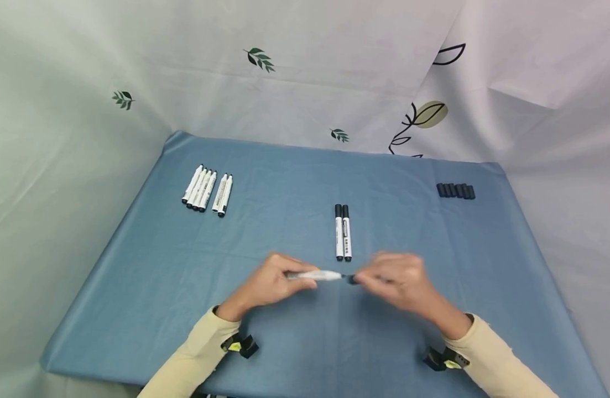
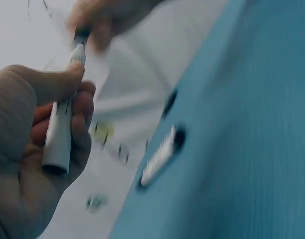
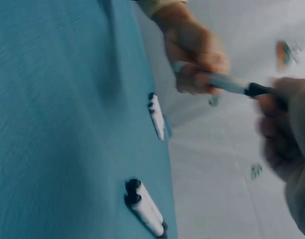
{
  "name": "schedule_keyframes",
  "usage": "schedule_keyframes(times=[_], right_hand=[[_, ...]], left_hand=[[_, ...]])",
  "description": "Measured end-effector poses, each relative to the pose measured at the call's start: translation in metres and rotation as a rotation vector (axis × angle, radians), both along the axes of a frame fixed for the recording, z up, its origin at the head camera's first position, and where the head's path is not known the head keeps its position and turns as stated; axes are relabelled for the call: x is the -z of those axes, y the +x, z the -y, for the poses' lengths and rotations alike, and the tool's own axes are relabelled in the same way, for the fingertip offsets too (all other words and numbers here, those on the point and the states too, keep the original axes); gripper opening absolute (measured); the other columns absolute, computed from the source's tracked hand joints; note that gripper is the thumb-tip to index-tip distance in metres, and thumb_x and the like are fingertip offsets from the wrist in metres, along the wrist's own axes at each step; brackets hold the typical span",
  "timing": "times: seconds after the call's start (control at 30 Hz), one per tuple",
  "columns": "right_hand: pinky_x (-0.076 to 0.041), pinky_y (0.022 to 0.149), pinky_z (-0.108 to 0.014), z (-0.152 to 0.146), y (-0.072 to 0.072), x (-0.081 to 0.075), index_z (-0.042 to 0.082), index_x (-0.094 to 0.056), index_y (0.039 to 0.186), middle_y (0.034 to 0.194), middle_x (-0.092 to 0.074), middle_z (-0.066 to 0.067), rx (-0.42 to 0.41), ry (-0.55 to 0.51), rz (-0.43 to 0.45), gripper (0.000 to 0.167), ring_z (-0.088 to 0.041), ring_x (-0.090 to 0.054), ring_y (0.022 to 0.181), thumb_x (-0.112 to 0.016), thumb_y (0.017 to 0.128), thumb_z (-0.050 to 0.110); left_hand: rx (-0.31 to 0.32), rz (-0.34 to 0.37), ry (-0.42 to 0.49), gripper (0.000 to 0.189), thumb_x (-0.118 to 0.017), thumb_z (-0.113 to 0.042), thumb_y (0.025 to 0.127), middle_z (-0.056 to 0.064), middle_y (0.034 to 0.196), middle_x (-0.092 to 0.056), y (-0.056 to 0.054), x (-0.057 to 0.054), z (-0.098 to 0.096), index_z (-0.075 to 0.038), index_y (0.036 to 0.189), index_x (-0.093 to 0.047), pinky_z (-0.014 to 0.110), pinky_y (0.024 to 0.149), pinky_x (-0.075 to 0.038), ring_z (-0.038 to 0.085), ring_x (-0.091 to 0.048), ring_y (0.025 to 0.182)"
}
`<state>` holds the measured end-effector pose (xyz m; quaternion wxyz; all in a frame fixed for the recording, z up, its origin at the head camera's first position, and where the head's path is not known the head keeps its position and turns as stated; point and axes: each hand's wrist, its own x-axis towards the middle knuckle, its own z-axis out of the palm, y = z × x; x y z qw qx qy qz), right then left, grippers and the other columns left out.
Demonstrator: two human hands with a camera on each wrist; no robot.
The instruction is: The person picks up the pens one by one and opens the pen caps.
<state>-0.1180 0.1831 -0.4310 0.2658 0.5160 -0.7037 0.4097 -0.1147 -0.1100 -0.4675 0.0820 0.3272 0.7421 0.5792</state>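
In the head view, the left hand [image 1: 271,282] is gripping a marker [image 1: 323,275] on the person's side of the capped pair [image 1: 347,235], the right hand [image 1: 399,281] pinching a black cap [image 1: 353,279] at its tip [image 1: 337,275]. From the left wrist, cap and tip are sitting close, so skewing could be scuffing the tip. From the right wrist, blur is hiding contact; loose pinching could be dropping the cap.

Makeshift cloth-lined booth [image 1: 41,166], apparently a recording setup, wider room hidden, pale leaf-print curtains [image 1: 305,99] across the top and both sides of the frame, blue-draped table [image 1: 275,188] at center, black wrist cameras [image 1: 249,346] lower left and lower right
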Motion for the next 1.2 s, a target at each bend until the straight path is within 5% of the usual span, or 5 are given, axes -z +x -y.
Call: schedule_keyframes(times=[0.13, 0.23, 0.77, 1.0, 1.2], right_hand=[[-0.053, 0.057, -0.023, -0.013, 0.002, -0.008, 0.003, -0.079, 0.078, 0.065, -0.070, -0.002, 0.098, -0.045, -0.031, 0.033, -0.012, -0.065, 0.058, -0.067, 0.101, 0.024], [-0.051, 0.056, -0.019, -0.019, 0.003, -0.010, 0.004, -0.081, 0.086, 0.071, -0.073, 0.000, 0.137, 0.025, 0.003, 0.032, -0.010, -0.067, 0.063, -0.068, 0.100, 0.030], [-0.048, 0.057, -0.020, -0.043, -0.004, -0.005, 0.000, -0.081, 0.095, 0.080, -0.077, -0.010, 0.292, -0.014, 0.088, 0.041, -0.013, -0.072, 0.076, -0.072, 0.095, 0.040], [-0.047, 0.054, -0.017, -0.054, -0.008, -0.008, -0.001, -0.082, 0.092, 0.079, -0.077, -0.011, 0.414, -0.025, 0.087, 0.048, -0.006, -0.070, 0.078, -0.073, 0.093, 0.046], [-0.022, 0.045, -0.012, -0.060, -0.012, -0.007, -0.004, -0.080, 0.089, 0.079, -0.074, -0.019, 0.433, -0.114, 0.128, 0.050, 0.002, -0.060, 0.069, -0.077, 0.090, 0.045]], left_hand=[[-0.084, -0.021, 0.050, 0.020, -0.079, -0.002, 0.087, 0.010, 0.096, -0.079, 0.006, -0.002, 0.020, 0.001, 0.107, -0.079, 0.026, 0.057, -0.053, 0.006, -0.066, 0.071], [-0.074, -0.028, 0.059, 0.021, -0.078, -0.003, 0.089, 0.011, 0.098, -0.078, 0.008, -0.003, 0.029, 0.000, 0.110, -0.079, 0.028, 0.058, -0.054, 0.009, -0.068, 0.073], [-0.251, -0.019, 0.083, 0.022, -0.076, 0.002, 0.089, 0.015, 0.102, -0.077, -0.001, 0.000, 0.042, 0.002, 0.111, -0.078, 0.027, 0.059, -0.054, 0.009, -0.065, 0.072], [-0.414, -0.045, 0.077, 0.022, -0.074, 0.002, 0.090, 0.019, 0.095, -0.076, -0.012, -0.004, 0.051, 0.004, 0.112, -0.076, 0.023, 0.059, -0.053, 0.010, -0.065, 0.073], [-0.579, -0.122, 0.056, 0.023, -0.076, -0.002, 0.091, 0.015, 0.097, -0.077, -0.027, -0.007, 0.061, 0.000, 0.114, -0.077, 0.021, 0.067, -0.053, 0.008, -0.068, 0.081]])
